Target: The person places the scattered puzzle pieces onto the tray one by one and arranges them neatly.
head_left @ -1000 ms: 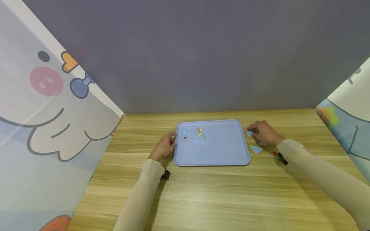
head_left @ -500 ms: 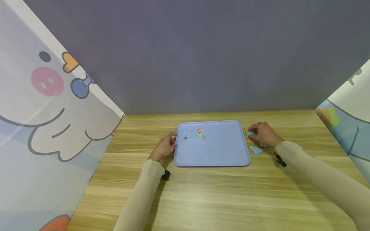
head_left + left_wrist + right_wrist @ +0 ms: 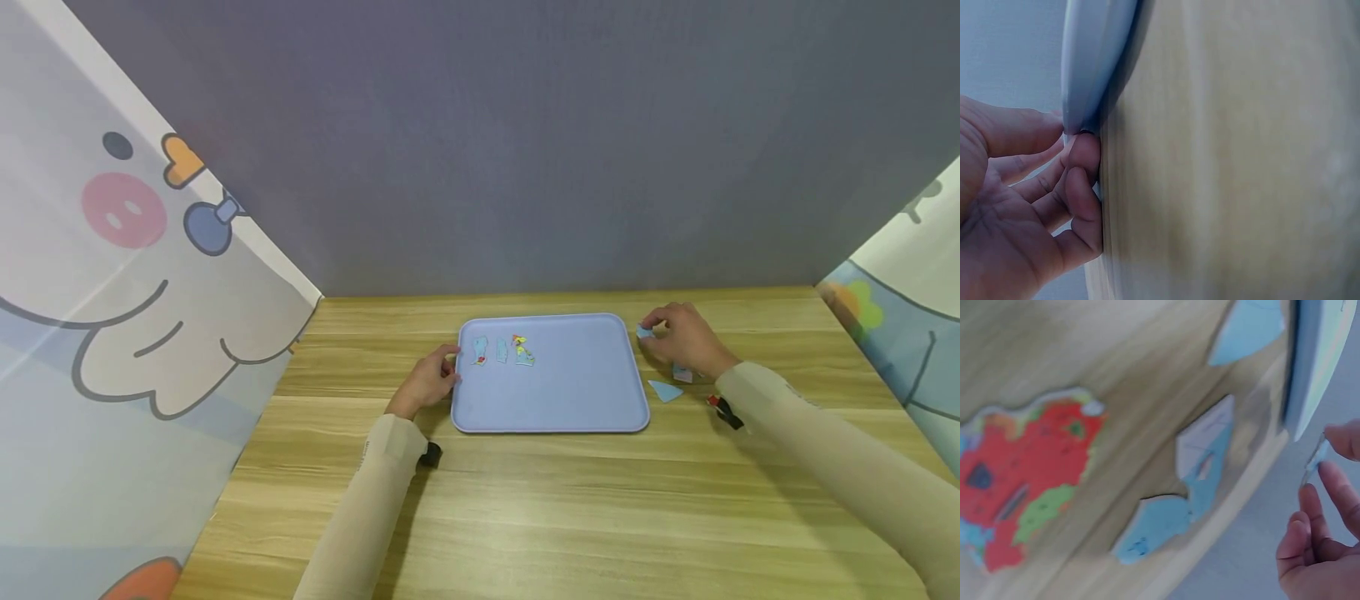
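Observation:
The lilac tray (image 3: 555,404) lies on the wooden table. My left hand (image 3: 427,382) grips its left rim; in the left wrist view the thumb lies on the rim (image 3: 1085,75) and curled fingers tuck in at its underside. Beyond the tray's right edge, my right hand (image 3: 682,340) pinches a small light blue puzzle piece (image 3: 1317,456) between thumb and fingers. Three pieces stand in a row at the tray's upper left: a blue one with a red spot (image 3: 480,350), a narrow blue one (image 3: 502,350) and a yellow-and-blue one (image 3: 522,352).
Right of the tray lie a blue triangular piece (image 3: 664,390), a pink-and-blue piece (image 3: 1204,453), a light blue piece (image 3: 1154,528) and a large red-and-green piece (image 3: 1047,462). A grey wall (image 3: 555,167) rises behind the table (image 3: 570,517).
My right hand has shifted slightly away from me with the light blue piece, showing more of the piece beneath the palm. The left hand and tray stay put.

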`<state>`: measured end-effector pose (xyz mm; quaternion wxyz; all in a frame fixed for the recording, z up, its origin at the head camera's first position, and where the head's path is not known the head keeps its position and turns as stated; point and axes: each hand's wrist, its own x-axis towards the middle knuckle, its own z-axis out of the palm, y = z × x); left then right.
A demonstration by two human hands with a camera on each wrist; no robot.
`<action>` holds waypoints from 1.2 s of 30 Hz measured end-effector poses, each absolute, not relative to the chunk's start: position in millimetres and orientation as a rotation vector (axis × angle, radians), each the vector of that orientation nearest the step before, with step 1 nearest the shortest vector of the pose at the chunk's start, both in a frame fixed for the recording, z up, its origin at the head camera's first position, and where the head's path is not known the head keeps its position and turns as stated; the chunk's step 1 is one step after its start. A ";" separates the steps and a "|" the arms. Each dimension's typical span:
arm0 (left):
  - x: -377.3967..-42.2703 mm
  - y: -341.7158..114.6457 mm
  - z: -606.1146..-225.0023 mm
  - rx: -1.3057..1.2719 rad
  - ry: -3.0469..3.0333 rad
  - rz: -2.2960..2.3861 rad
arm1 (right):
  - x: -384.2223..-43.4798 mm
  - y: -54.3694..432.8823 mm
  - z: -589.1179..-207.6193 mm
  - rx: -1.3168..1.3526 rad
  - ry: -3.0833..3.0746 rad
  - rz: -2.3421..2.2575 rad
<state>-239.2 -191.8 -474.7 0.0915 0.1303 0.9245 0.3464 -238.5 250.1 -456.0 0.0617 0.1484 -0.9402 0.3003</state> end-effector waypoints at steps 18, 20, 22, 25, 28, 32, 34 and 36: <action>-238.0 -192.8 -474.3 0.374 2.741 1.022 | -245.2 205.7 -444.1 0.615 -2.724 0.933; -237.7 -192.5 -473.9 0.363 2.737 1.018 | -246.8 200.6 -444.0 0.644 -2.713 0.930; -237.5 -192.2 -473.5 0.350 2.734 1.015 | -249.2 195.4 -444.7 0.673 -2.705 0.923; -237.6 -191.8 -473.3 0.344 2.735 1.013 | -253.3 188.3 -447.1 0.701 -2.703 0.929; -237.8 -191.6 -473.1 0.344 2.737 1.017 | -257.5 180.9 -449.6 0.719 -2.702 0.938; -238.1 -191.3 -473.4 0.350 2.744 1.018 | -262.1 171.2 -451.8 0.741 -2.697 0.929; -238.4 -191.3 -474.0 0.354 2.750 1.018 | -263.8 166.3 -452.1 0.759 -2.694 0.928; -238.8 -191.3 -474.4 0.359 2.755 1.016 | -265.5 161.3 -451.7 0.780 -2.693 0.919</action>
